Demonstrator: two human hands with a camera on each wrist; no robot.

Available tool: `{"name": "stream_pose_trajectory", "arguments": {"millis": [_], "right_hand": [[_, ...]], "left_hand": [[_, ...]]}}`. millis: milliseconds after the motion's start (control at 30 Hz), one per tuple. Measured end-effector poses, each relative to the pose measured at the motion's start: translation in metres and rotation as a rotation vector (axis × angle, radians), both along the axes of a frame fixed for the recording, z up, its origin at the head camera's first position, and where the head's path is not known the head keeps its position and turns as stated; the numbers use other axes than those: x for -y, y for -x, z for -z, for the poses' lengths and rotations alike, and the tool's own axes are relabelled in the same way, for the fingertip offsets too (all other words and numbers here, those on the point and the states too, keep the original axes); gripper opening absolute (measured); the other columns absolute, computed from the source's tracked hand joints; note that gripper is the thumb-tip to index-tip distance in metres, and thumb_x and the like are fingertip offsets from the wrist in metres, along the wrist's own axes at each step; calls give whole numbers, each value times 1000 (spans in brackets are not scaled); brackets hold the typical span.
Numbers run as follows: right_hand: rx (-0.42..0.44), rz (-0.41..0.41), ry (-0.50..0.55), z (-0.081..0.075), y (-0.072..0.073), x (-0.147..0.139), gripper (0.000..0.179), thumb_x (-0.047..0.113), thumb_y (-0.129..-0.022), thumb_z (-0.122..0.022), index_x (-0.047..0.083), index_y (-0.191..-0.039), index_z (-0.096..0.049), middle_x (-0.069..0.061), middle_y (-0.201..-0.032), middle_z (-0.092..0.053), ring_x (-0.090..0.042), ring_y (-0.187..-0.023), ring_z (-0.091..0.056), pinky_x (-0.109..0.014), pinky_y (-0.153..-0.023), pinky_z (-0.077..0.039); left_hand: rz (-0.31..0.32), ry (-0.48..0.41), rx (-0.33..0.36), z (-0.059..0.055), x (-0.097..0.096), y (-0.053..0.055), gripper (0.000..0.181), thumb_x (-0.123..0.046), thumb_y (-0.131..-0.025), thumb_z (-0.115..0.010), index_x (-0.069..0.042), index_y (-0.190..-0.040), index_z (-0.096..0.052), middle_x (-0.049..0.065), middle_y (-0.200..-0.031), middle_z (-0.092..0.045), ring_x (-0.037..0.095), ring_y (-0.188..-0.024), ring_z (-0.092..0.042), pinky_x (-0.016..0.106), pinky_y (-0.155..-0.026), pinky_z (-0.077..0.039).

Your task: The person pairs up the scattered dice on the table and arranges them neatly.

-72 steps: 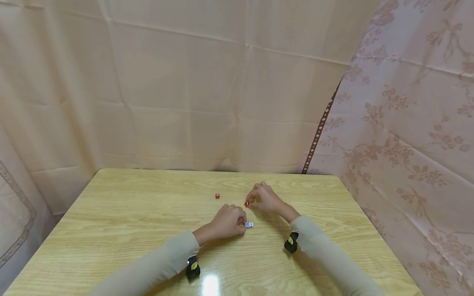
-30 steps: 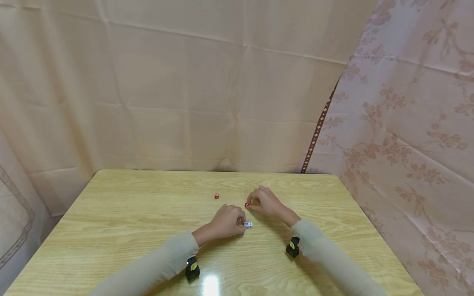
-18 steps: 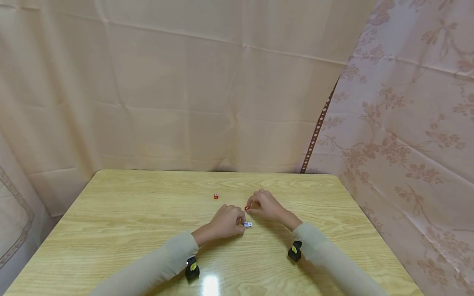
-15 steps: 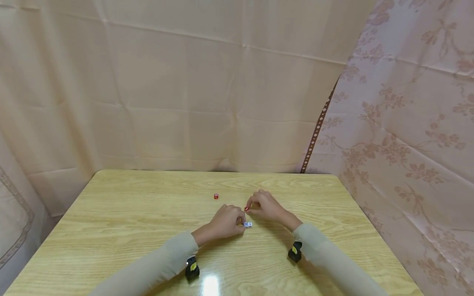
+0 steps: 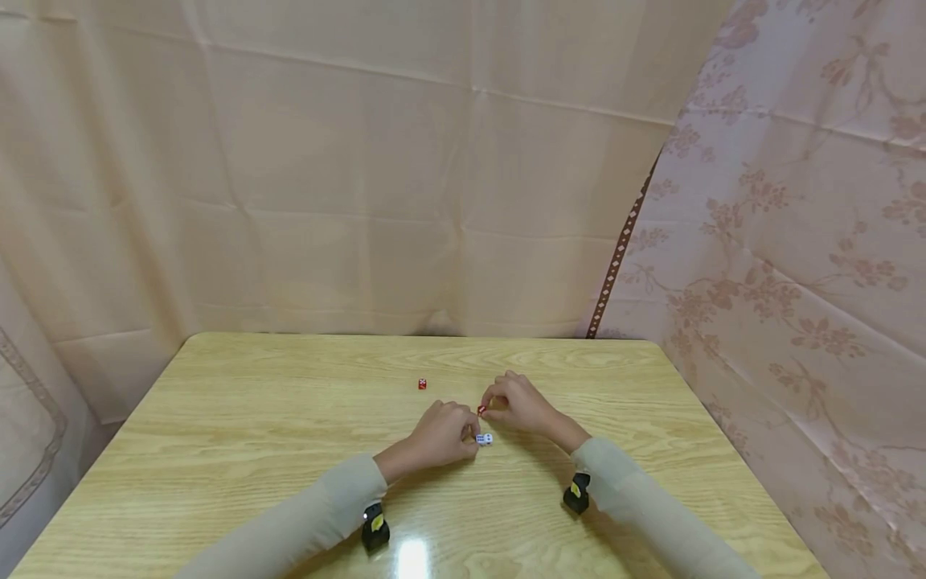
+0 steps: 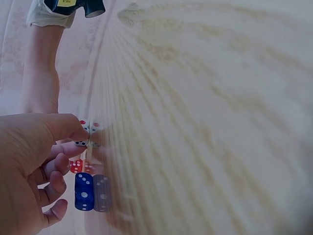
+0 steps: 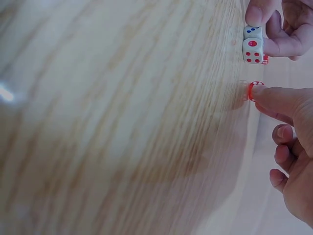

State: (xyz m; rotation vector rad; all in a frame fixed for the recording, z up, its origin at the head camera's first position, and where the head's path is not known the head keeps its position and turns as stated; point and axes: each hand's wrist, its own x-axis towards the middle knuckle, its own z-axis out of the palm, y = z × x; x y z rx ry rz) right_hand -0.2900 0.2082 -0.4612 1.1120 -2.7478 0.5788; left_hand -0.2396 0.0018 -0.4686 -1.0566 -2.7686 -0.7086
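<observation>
In the head view my left hand (image 5: 443, 434) pinches at the left end of a short row of white dice (image 5: 485, 440). These dice (image 7: 253, 51) show red and blue pips in the right wrist view, with the thumb and a finger at the farther one. My right hand (image 5: 522, 404) holds a red die (image 7: 255, 91) between thumb and index finger, just beyond the white row and close over the table. Blue dice (image 6: 84, 191) stand together beside the left hand in the left wrist view; that hand hides them in the head view.
Another red die (image 5: 423, 384) lies farther back on the wooden table (image 5: 253, 418), left of the hands. Beige curtains (image 5: 325, 177) hang behind the table's back edge, and a pink floral curtain (image 5: 810, 257) runs along the right side.
My right hand has brought the red die a little nearer to me, toward the white dice. The left hand and the white dice have hardly moved.
</observation>
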Motion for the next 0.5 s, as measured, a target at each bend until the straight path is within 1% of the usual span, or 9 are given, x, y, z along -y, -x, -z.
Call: {"name": "stream_pose_trajectory", "arguments": {"millis": [200, 500], "right_hand": [[2, 0, -6, 0, 0, 0, 9, 18, -85, -82, 14, -92, -78, -3, -71, -57, -6, -70, -33, -21, -67, -29], [5, -3, -12, -1, -1, 0, 9, 19, -86, -81, 14, -92, -78, -3, -72, -58, -6, -70, -33, -21, -67, -28]], "left_hand": [[-5, 21, -18, 1, 0, -1, 6, -20, -80, -78, -15, -84, -78, -12, -64, -49, 3, -59, -36, 23, -64, -25], [-17, 18, -36, 2, 0, -2, 5, -21, -80, -79, -17, -84, -78, -11, -65, -51, 3, -61, -38, 24, -65, -28]]}}
